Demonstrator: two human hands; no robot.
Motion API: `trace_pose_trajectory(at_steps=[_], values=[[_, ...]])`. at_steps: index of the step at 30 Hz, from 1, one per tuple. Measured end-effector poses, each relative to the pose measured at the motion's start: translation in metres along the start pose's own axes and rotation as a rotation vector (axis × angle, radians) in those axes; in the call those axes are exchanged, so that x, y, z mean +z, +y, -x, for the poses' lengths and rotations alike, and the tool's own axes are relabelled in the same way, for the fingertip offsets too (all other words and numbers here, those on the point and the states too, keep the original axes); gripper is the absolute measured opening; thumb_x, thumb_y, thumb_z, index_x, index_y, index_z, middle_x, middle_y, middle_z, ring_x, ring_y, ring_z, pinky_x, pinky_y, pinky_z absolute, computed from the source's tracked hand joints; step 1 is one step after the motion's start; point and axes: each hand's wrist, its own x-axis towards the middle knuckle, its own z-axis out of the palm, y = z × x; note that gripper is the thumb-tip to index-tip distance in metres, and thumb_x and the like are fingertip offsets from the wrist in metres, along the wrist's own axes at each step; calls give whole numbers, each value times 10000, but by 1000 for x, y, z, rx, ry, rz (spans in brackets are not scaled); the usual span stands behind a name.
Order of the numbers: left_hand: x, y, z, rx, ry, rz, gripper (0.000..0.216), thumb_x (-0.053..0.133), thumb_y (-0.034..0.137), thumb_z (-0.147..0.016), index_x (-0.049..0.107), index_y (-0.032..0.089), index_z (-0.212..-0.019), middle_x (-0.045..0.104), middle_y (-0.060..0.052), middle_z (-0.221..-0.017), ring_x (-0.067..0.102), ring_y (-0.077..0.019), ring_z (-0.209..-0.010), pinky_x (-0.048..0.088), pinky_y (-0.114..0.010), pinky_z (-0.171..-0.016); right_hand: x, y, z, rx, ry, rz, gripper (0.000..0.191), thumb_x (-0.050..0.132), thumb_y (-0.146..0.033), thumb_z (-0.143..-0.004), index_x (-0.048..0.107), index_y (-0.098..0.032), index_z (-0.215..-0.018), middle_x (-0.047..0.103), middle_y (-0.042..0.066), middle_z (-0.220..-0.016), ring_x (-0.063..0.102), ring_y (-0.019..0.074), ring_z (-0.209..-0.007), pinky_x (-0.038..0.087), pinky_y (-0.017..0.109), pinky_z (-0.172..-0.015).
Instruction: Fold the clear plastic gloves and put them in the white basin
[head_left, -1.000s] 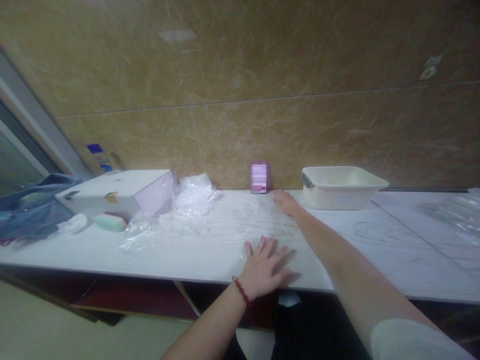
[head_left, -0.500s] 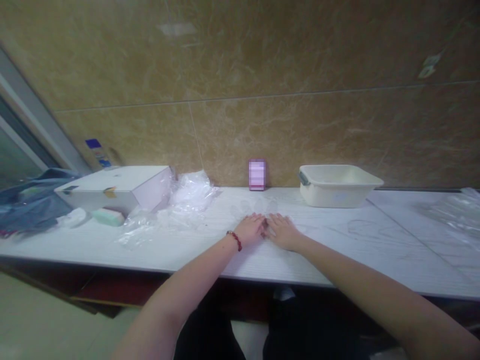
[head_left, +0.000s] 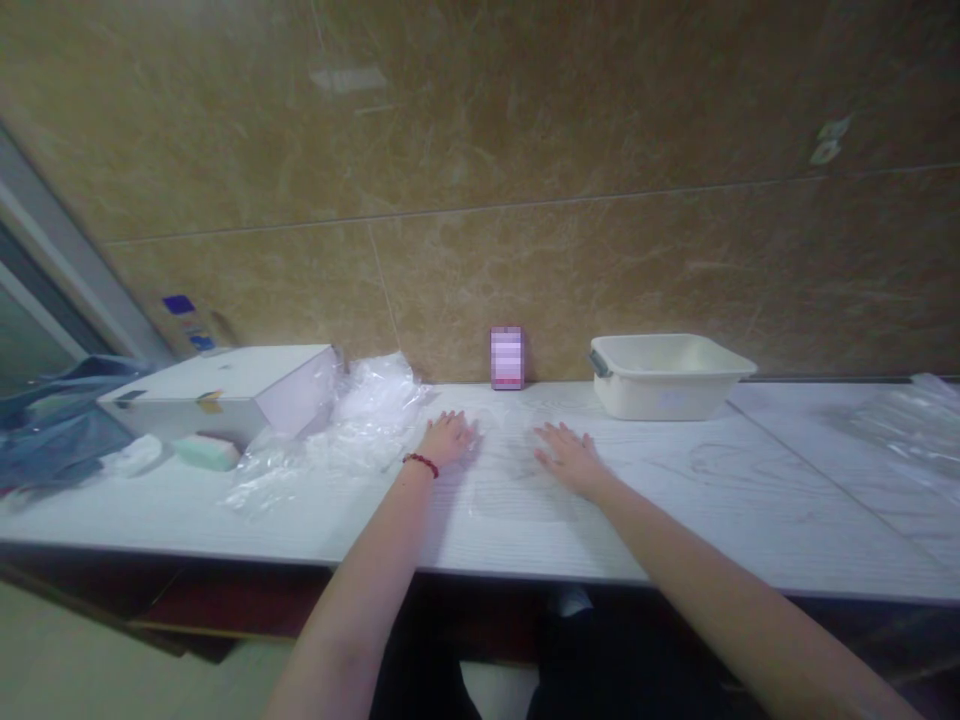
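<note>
Both of my hands lie flat, palms down, on a thin clear plastic sheet [head_left: 517,480] spread over the white table [head_left: 750,520]. My left hand [head_left: 448,438], with a red bead bracelet at the wrist, rests near the sheet's left edge, fingers stretched out. My right hand [head_left: 564,457] rests a hand's width to the right, fingers spread. Neither hand grips anything. A small pink-striped box [head_left: 507,357] stands upright against the wall just beyond my hands.
A cream plastic basin [head_left: 667,375] sits at the back right. Crumpled clear plastic [head_left: 360,410] lies left of my hands, beside a white box [head_left: 225,385], with a pale green sponge [head_left: 204,452] in front. Blue cloth [head_left: 52,420] is at the far left. More plastic film [head_left: 900,420] at the right.
My left hand went from the table's front edge forward to meet my right hand at the middle, then both hands slid apart sideways over the plastic sheet.
</note>
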Motion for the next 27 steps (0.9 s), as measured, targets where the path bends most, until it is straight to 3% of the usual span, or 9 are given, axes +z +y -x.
trace_pose_trajectory(at_steps=[3,6,8,12,15,19,24,27], values=[[-6,1,10,91,-15,45,556,231,493,-785,246,182,-1245,281,-94,-1299,175,-224,-1207,136,-445,-949,-6,14,-5,48,132,-31,440,274,-445,-793,384,-232,-1162,418,56,-1194,313,200,-1134,200,418,-923],[-11,11,21,207,-49,45,575,243,536,-764,268,206,-1234,274,-77,-1305,164,-235,-1208,128,-473,-943,-15,34,-7,197,213,46,392,351,-354,-770,465,-163,-1093,517,98,-1065,445,181,-1008,288,319,-876],[-12,23,27,264,-53,34,559,231,539,-766,288,223,-1224,285,-65,-1300,169,-236,-1206,119,-491,-939,-18,47,-5,290,182,108,368,374,-347,-754,527,-147,-1022,551,113,-998,477,189,-962,318,305,-839],[-16,63,33,458,-50,-4,531,255,532,-763,289,257,-1216,326,-43,-1280,204,-220,-1192,99,-502,-940,-15,58,-2,287,106,140,341,426,-388,-717,588,-165,-918,570,95,-958,485,183,-945,334,284,-811],[-23,95,27,602,-155,-42,475,303,495,-763,334,275,-1183,395,-22,-1230,290,-215,-1145,162,-502,-923,-11,53,-2,314,134,125,270,457,-336,-699,596,-177,-868,583,76,-916,498,165,-911,339,263,-788],[-24,117,14,597,-214,-74,370,335,434,-767,472,278,-1074,438,-38,-1176,367,-224,-1080,255,-470,-883,-11,44,-2,303,216,109,190,444,-283,-712,592,-189,-786,592,52,-863,509,148,-861,341,245,-753],[-7,115,13,578,-118,83,310,418,389,-737,558,281,-992,428,-37,-1176,315,-241,-1121,229,-400,-928,-13,37,1,263,243,-56,184,405,-314,-744,545,-203,-788,603,28,-754,543,128,-724,366,220,-640],[1,111,14,563,-64,270,288,427,306,-742,570,222,-978,507,-54,-1077,397,-193,-1052,270,-315,-920,-12,31,3,259,217,-210,177,443,-337,-721,497,-217,-839,597,-1,-678,550,122,-650,367,204,-570]])
